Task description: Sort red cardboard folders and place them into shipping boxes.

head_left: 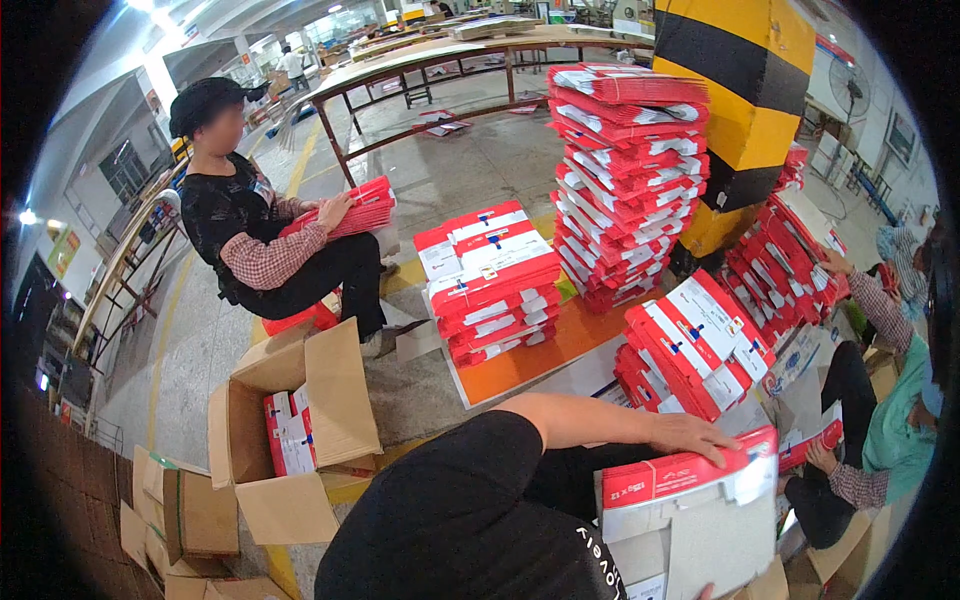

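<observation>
A bundle of flat red-and-white printed cartons stands on edge in front of me, with a grey board face turned my way. My left hand reaches across and grips its red top edge, fingers over the far side. At the lower edge of the picture, only a bit of my right hand shows, against the bottom of the bundle. Just beyond stands a stack of the same cartons. Another stack sits to its left on an orange board.
A tall carton pile rises before a yellow-and-black pillar. An open cardboard box holding cartons stands left, near more boxes. One co-worker sits at left holding cartons; others work at right. A long table stands behind.
</observation>
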